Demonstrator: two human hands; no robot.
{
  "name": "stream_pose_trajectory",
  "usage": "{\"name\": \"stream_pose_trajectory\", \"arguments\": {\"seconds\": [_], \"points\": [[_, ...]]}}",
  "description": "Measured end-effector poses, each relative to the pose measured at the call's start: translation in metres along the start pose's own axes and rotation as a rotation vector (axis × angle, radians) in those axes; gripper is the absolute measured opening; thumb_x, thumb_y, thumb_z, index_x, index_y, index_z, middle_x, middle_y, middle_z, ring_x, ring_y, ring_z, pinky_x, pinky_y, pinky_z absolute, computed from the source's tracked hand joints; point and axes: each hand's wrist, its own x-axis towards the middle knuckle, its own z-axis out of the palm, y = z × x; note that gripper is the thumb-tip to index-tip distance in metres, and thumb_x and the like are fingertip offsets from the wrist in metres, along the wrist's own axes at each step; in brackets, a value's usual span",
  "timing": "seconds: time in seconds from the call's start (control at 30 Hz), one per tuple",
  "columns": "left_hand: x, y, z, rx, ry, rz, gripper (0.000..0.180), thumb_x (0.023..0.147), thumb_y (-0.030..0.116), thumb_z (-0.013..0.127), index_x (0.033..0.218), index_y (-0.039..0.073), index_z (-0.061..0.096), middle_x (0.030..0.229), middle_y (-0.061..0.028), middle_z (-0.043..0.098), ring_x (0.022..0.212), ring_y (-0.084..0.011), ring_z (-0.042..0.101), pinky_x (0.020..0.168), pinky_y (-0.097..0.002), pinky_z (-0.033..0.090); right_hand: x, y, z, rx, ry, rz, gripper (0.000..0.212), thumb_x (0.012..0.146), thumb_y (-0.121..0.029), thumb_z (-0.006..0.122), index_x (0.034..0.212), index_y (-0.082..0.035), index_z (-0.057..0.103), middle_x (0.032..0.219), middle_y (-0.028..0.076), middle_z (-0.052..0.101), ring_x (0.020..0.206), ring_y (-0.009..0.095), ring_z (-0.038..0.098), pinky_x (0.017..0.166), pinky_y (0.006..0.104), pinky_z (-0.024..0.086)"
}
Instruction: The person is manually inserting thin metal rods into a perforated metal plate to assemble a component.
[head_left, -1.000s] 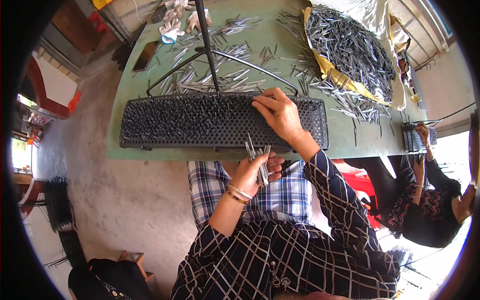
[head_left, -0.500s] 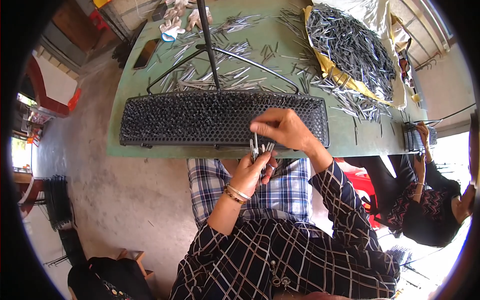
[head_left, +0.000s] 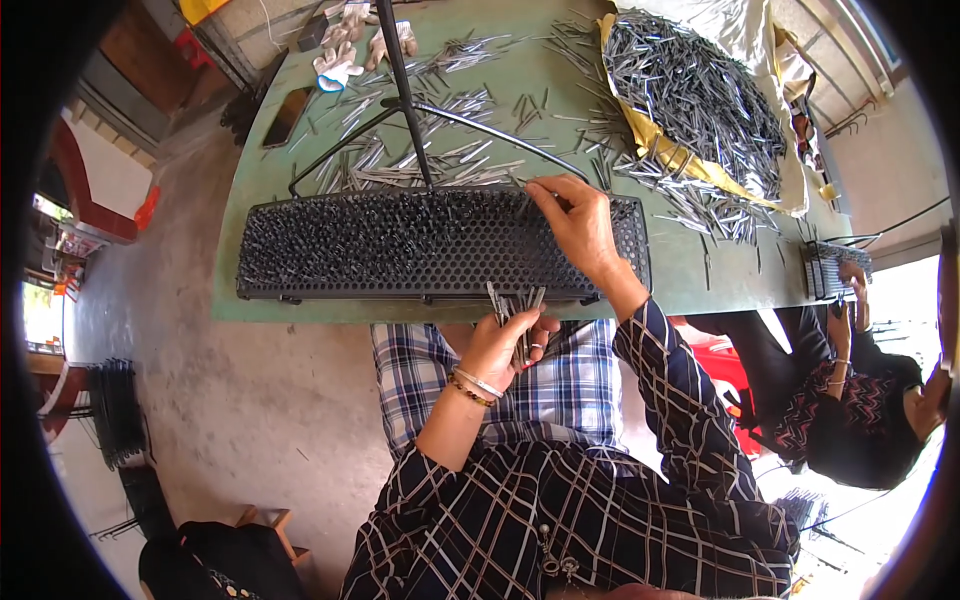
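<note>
Right hand has gone from just above the strip tips at the left hand to the far edge of the perforated rack; left hand about where it was, below the rack's near edge. Hands apart now. Left hand closed around a bundle of thin metal strips, tips fanned upward, just in front of the rack. Right hand has thumb and forefinger bent close together at the far rows, right of the rack's middle; can't tell if a strip is between them. Rack lies lengthwise along the near edge of the green bench; its left part is densely filled with dark upright pieces, while open holes show toward the right. Black rod frame stands at the rack's far side. Loose strips scattered on the bench behind it. Big heap of dark strips at far right, in an opened sack with yellow edge. Phone and pale gloves at far left of the bench. At the right end, a co-worker's hand, blurred, is at a second rack. Checked cloth over the lap.
</note>
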Motion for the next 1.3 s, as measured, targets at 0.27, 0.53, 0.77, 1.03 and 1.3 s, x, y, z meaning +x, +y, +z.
{"name": "stream_pose_trajectory", "arguments": {"seconds": [0.27, 0.53, 0.77, 1.03, 1.3], "points": [[-0.003, 0.0, 0.003, 0.005, 0.063, -0.005, 0.021, 0.089, 0.021, 0.057, 0.103, 0.004, 0.058, 0.089, -0.0077, 0.065, 0.078, -0.016, 0.064, 0.062, -0.0306, 0.055, -0.008, 0.001, 0.012, -0.275, 0.017, -0.359, 0.017, 0.079, -0.014, 0.07, 0.091, -0.002, 0.068, 0.084, 0.009, 0.061, 0.067, 0.018, 0.06, 0.06, 0.0284, 0.046], [0.001, 0.001, 0.002, -0.142, 0.067, 0.139, 0.022, 0.091, 0.017, 0.055, 0.107, 0.002, 0.056, 0.096, -0.0098, 0.064, 0.085, -0.0178, 0.063, 0.068, -0.0326, 0.056, -0.029, -0.02, -0.025, 0.059, -0.472, 0.067, 0.018, 0.082, -0.017, 0.069, 0.085, 0.001, 0.069, 0.074, 0.007, 0.061, 0.065, 0.012, 0.055, 0.057, 0.0278, 0.043], [-0.002, 0.0, 0.011, -0.123, 0.032, 0.145, 0.025, 0.092, 0.019, 0.054, 0.11, 0.001, 0.055, 0.1, -0.0127, 0.064, 0.088, -0.0184, 0.063, 0.068, -0.0332, 0.057, -0.029, -0.024, -0.03, 0.365, -0.418, 0.349, 0.018, 0.089, -0.014, 0.061, 0.096, 0.002, 0.064, 0.079, 0.002, 0.065, 0.058, 0.005, 0.052, 0.052, 0.0194, 0.043], [-0.003, -0.004, 0.009, -0.083, 0.031, 0.083, 0.027, 0.093, 0.02, 0.052, 0.112, 0.0, 0.055, 0.098, -0.0123, 0.064, 0.087, -0.0178, 0.063, 0.067, -0.0337, 0.057, -0.003, 0.0, -0.011, 0.256, -0.064, 0.166, 0.02, 0.088, -0.017, 0.063, 0.098, 0.0, 0.065, 0.073, 0.003, 0.063, 0.055, 0.007, 0.051, 0.051, 0.0232, 0.043], [-0.005, -0.004, 0.006, -0.049, 0.044, 0.072, 0.026, 0.093, 0.02, 0.053, 0.111, 0.002, 0.055, 0.098, -0.0114, 0.064, 0.086, -0.0172, 0.063, 0.065, -0.0328, 0.057, 0.004, 0.007, -0.018, 0.03, -0.103, 0.0, 0.019, 0.085, -0.015, 0.063, 0.097, 0.0, 0.065, 0.081, 0.013, 0.066, 0.056, 0.016, 0.058, 0.055, 0.0288, 0.047]]}}
